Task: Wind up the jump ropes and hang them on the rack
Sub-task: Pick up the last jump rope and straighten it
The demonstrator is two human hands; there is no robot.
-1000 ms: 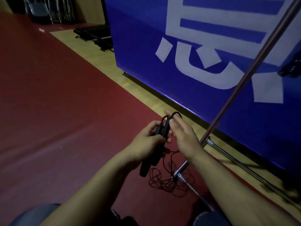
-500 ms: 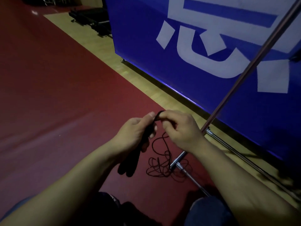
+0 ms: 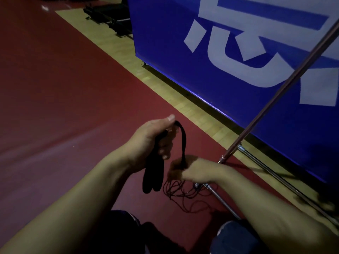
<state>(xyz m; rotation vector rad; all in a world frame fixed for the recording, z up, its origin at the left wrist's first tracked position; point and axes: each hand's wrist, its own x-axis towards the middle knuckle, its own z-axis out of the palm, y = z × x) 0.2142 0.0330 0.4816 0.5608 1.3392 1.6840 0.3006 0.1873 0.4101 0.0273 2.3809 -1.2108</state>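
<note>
My left hand (image 3: 152,140) grips the two black handles of a jump rope (image 3: 153,177), which hang downward below my fist. From the top of the handles the cord (image 3: 184,142) arcs over and down into my right hand (image 3: 190,170), which pinches it lower down and is blurred by motion. The remaining thin cord (image 3: 185,191) lies in a loose tangle on the red floor beneath my hands. A metal rack pole (image 3: 275,99) slants up to the right, and its base bars (image 3: 225,202) sit on the floor right beside the tangle.
A large blue board with white characters (image 3: 229,52) stands on the right along a strip of wooden floor (image 3: 183,105). Dark equipment (image 3: 110,17) lies at the far back. Red mat (image 3: 64,88) covers the left. My knees (image 3: 236,237) show at the bottom.
My right hand has dropped from the tops of the handles down along the cord, drawing it into a loop. My left hand has risen slightly with the handles.
</note>
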